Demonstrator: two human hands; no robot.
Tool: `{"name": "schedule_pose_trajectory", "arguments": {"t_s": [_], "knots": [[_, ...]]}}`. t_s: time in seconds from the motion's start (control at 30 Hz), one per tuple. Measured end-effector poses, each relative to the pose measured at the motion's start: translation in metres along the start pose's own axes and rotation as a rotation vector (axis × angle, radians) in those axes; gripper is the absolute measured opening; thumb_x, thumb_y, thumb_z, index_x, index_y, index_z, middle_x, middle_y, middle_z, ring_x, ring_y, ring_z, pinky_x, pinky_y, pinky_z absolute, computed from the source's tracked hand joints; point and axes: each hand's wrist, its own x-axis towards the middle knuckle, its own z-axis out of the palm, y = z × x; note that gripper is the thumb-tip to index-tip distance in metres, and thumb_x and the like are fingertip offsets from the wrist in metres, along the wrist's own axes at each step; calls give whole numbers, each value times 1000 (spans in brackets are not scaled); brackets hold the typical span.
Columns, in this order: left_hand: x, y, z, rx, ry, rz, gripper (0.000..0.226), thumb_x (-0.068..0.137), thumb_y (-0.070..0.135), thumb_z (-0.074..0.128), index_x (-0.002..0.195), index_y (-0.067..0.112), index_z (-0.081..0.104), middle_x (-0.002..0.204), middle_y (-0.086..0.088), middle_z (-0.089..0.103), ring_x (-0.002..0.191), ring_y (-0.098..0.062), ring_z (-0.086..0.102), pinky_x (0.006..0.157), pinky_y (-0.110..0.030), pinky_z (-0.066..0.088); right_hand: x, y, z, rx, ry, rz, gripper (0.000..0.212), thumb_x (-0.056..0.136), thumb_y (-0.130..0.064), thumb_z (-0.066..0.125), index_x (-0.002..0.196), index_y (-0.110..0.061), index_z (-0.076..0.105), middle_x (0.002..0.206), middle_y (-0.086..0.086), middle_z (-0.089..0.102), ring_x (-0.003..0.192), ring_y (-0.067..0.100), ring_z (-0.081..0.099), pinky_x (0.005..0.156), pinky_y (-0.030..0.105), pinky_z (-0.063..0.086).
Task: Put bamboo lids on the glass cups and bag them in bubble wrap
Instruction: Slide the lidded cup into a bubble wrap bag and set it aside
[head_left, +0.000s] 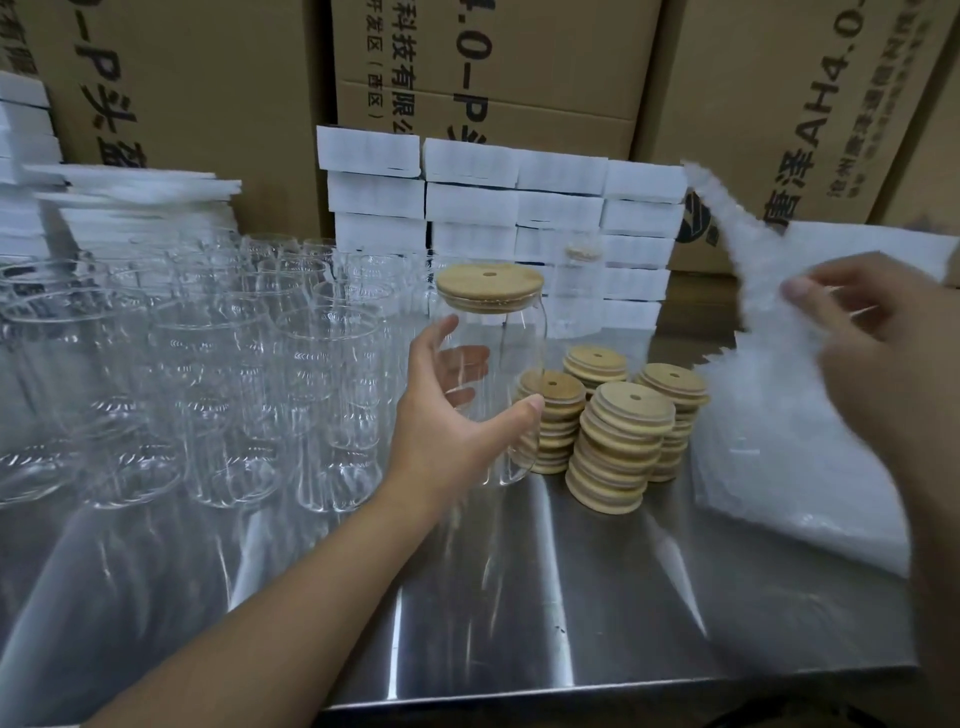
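Cup (498, 364): clear glass, upright, just left of the lid stacks (623, 441).
Lid (490, 287): round pale bamboo with a small hole, seated on the cup's rim.
Left hand (457, 421): curled round the cup's side.
Right hand (872, 353): blurred, pinching a raised bubble wrap bag (748, 270).

A shiny steel table (519, 597) filled the foreground. Along its back stood small white boxes (519, 208) stacked several high in a row, with a pile of flat white pieces (140, 187) and more white stacks (21, 130) at the far left. Behind them rose large brown cardboard cartons (519, 67) printed with black Chinese characters.
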Motion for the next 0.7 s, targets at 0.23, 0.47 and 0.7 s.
{"name": "schedule_pose_trajectory", "arguments": {"t_s": [0.23,0.47,0.7], "knots": [[-1,7,-4,7,29,40,81,52,58,77,119,57,32,115,15,59,105,8,58,95,-26,49,-67,-31,70,74,-380,-113,5,95,-31,55,96,-29,51,67,-8,56,62,2,52,53,17,34],[1,8,-7,-8,86,60,82,53,58,78,121,55,32,116,15,59,105,6,59,95,-26,49,-97,-20,85,189,-559,-93,12,86,-16,64,82,-26,58,77,-13,57,73,-3,52,65,6,36],[1,10,-8,-20,96,102,82,55,55,78,124,52,33,119,9,60,109,-2,60,97,-28,50,-110,-11,89,11,-860,-195,66,77,-52,69,136,-34,48,102,-30,37,88,-16,40,73,0,29]]}}
